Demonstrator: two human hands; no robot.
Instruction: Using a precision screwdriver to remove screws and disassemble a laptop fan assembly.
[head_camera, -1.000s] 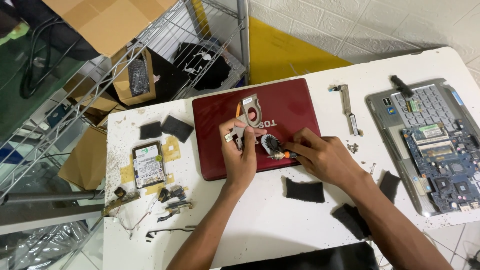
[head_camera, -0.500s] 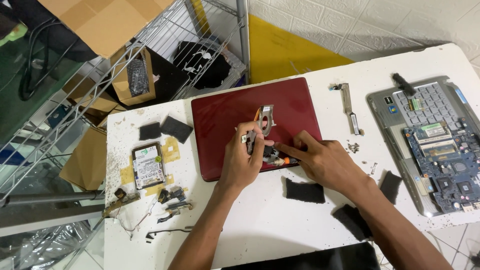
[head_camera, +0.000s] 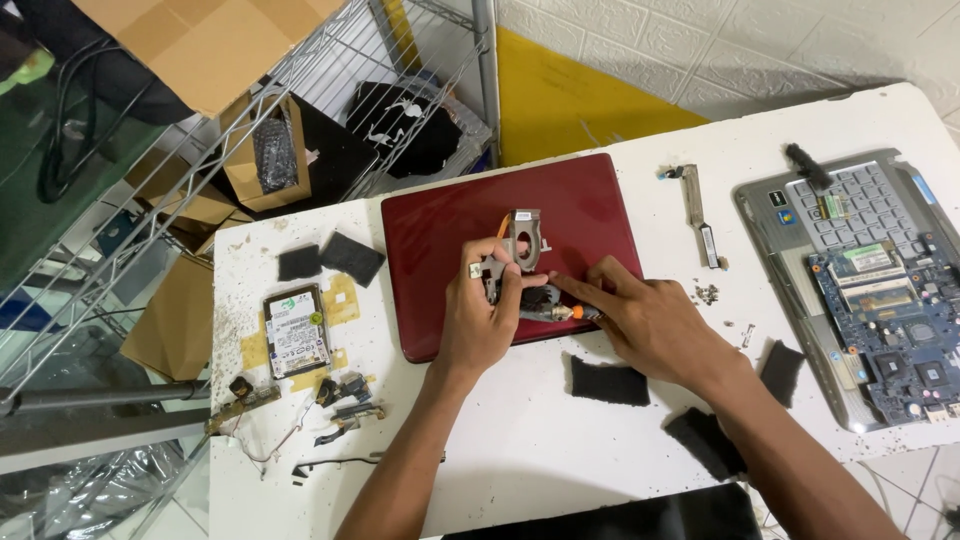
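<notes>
On the white table lies a red laptop lid (head_camera: 440, 230), and both my hands work on top of it. My left hand (head_camera: 480, 320) grips a small grey fan-and-heatsink part (head_camera: 525, 240), tilted up on its edge over the lid, with an orange wire at its side. My right hand (head_camera: 650, 325) holds a small screwdriver (head_camera: 572, 313) with an orange collar, and its tip points at the base of the part, next to my left fingers.
A hard drive (head_camera: 297, 330) and loose connectors (head_camera: 340, 395) lie to the left. Black foam pads (head_camera: 610, 382) are scattered around. A grey laptop base with a bare motherboard (head_camera: 890, 320) sits far right, with a metal hinge strip (head_camera: 700, 215) near it. A wire shelf (head_camera: 300, 100) with cardboard boxes stands behind.
The grey part has been raised from lying flat on the lid to standing on edge in my left hand. My right hand has stayed beside it with the screwdriver.
</notes>
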